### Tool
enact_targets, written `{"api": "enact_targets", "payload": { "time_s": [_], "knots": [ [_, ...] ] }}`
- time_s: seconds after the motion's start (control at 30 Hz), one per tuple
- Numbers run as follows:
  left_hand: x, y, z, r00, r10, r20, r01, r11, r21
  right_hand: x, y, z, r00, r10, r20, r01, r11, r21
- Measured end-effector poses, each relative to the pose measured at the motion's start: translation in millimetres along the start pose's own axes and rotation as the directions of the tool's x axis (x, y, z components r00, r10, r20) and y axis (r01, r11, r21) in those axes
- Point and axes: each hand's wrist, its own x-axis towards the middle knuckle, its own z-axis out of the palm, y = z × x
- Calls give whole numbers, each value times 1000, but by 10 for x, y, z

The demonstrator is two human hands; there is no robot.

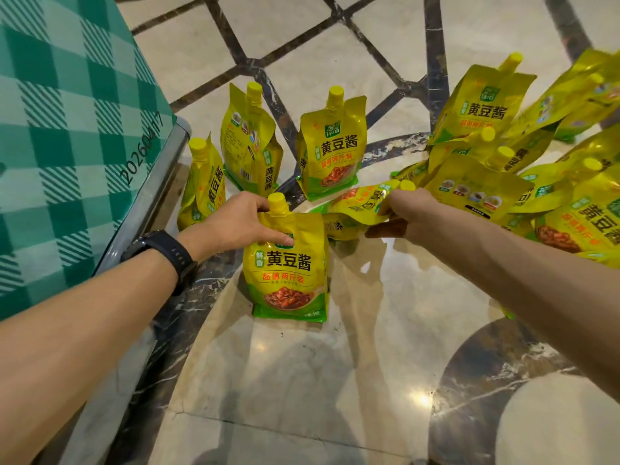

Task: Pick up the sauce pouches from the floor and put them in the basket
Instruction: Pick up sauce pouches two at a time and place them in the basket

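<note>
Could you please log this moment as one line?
left hand grips upright yellow plastic sauce pouch | right hand holds lying yellow plastic sauce pouch

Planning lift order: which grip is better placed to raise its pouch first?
Probably left. The left grip holds the upright pouch at its neck, standing free; the right grip pinches a lying pouch amid others.

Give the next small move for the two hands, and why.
Probably lift both pouches straight up. The left hand grips the upright pouch by its top, and that pouch stands on the floor; the right hand holds a lying pouch by its top end. Both grips look set. No basket is plainly in view.
</note>
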Motion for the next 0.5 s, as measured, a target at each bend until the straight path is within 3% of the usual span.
{"api": "enact_targets", "payload": {
  "time_s": [0.1,0.17,0.23,0.37,0.43,0.5],
  "knots": [
    [-21,-26,-7,1000,2,16,-1,1000,-13,23,58,-240,995,-93,-29,87,979,-182],
    [-31,-40,-14,999,-9,38,11,1000,-27,39,21,-438,967,-256,-18,226,882,-414],
    [-49,-59,-40,997,-24,67,30,996,-89,18,-79,-601,917,-372,147,381,699,-606],
    [-104,-141,-71,996,-47,71,64,961,-270,-276,-134,-625,802,-282,527,598,384,-704],
    [-135,-140,-59,996,-36,85,63,936,-346,-352,-48,-576,766,-274,582,642,375,-669],
    [-135,-149,-41,996,-55,73,80,908,-410,-362,77,-593,768,-319,555,638,458,-619]
  ]
}}
